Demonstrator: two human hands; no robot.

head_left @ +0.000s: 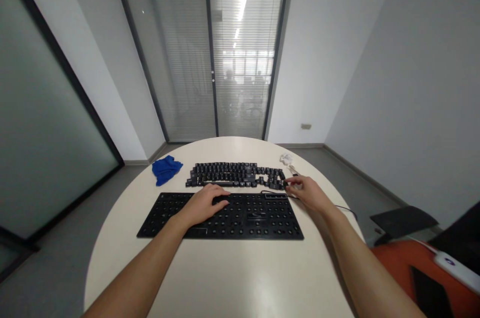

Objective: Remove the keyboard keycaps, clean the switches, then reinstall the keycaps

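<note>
A black keyboard base point(240, 215) with its keycaps off lies across the table, bare switch posts showing. My left hand point(206, 203) rests on its upper middle, fingers stretched out and thumb apart, holding nothing. Behind the base, loose black keycaps point(225, 173) are laid out in keyboard order, with gaps in the group at the right. At the right end of that layout, my right hand point(302, 189) has thumb and fingers pinched round a small black keycap point(286, 183), partly hidden by the fingertips.
A crumpled blue cloth point(166, 170) lies at the left of the round white table point(225, 273). Toward the back right are a crumpled white item point(285, 159) and a black cable point(347, 209). An orange chair seat point(401, 268) with a white power strip point(455, 268) stands at the right.
</note>
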